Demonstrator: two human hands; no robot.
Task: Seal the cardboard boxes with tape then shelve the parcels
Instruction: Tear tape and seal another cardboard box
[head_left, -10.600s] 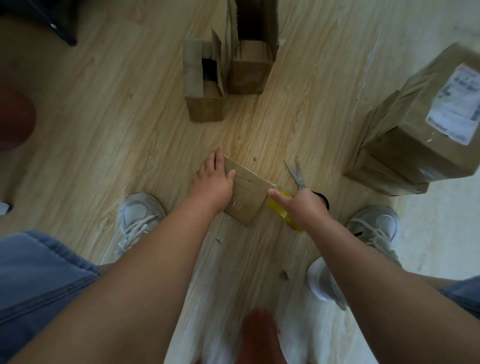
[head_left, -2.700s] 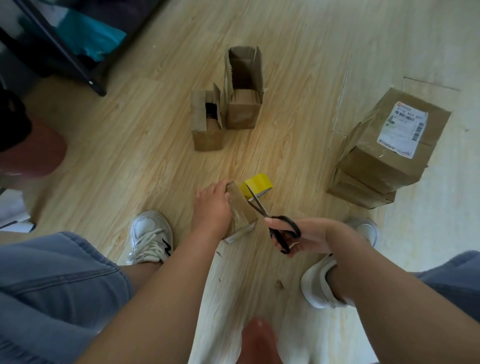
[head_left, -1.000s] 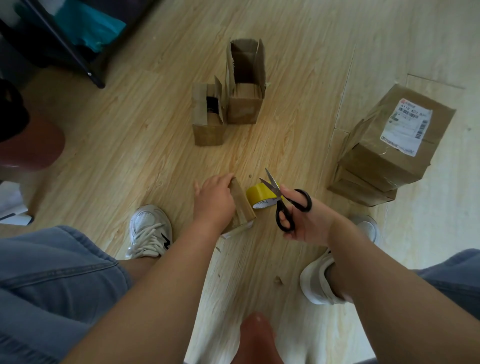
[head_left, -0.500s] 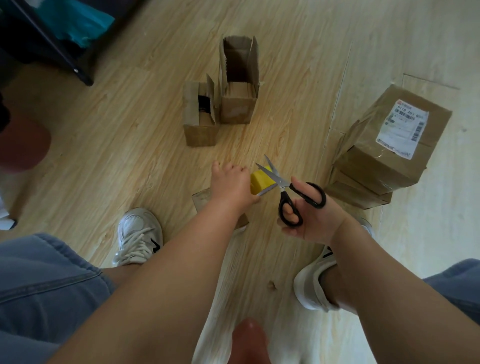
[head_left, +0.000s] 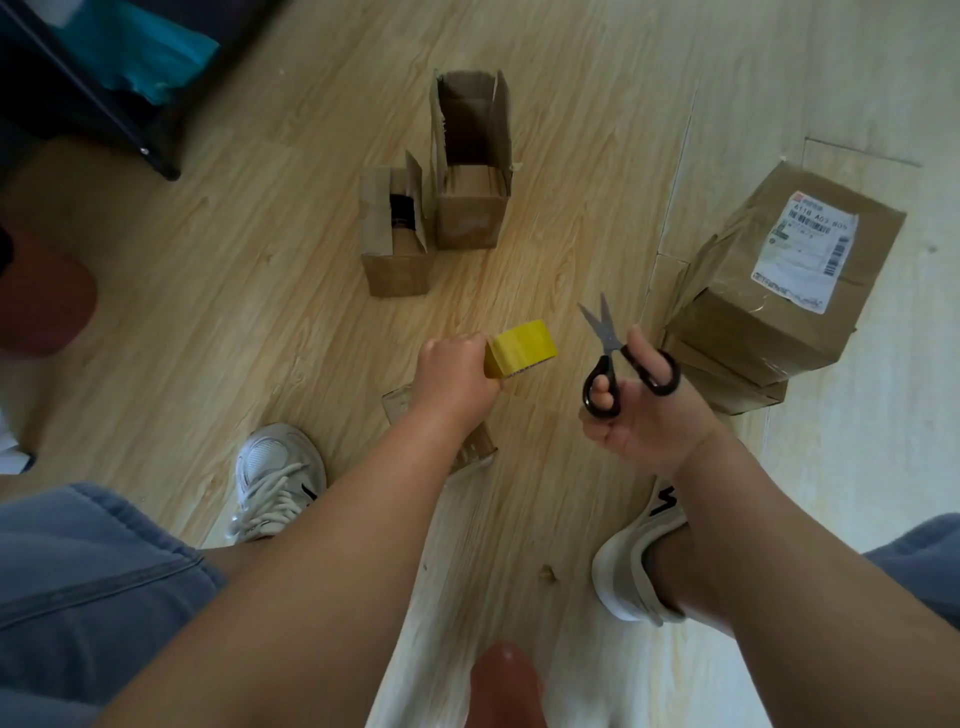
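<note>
Your left hand (head_left: 457, 382) has its fingers curled tight around the yellow tape roll (head_left: 522, 345), lifted clear of the floor. Just right of the roll, your right hand (head_left: 644, 421) holds the scissors (head_left: 609, 349), thumb and fingers hooked through the black loops, blades pointing away from you and a little apart.

Just nearer to you than the roll, the small box (head_left: 474, 451) lies flat on the floor under your left wrist. Its near edge looks glossy, which suggests tape, but your forearm covers most of it, so you cannot count it as sealed from here.

Beyond the roll stand the short open box (head_left: 397, 260) and the tall open box (head_left: 470, 208), touching side by side, flaps up and no tape across either. Those two are clearly left to do.

Well to the right of the roll, past the scissors, the stacked parcels (head_left: 769, 312) look closed and taped, the top one labelled. They sit on the floor, so shelving is not started. The dark rack (head_left: 93, 88) is far beyond the roll to the left. By my reckoning you are roughly midway through sealing.
</note>
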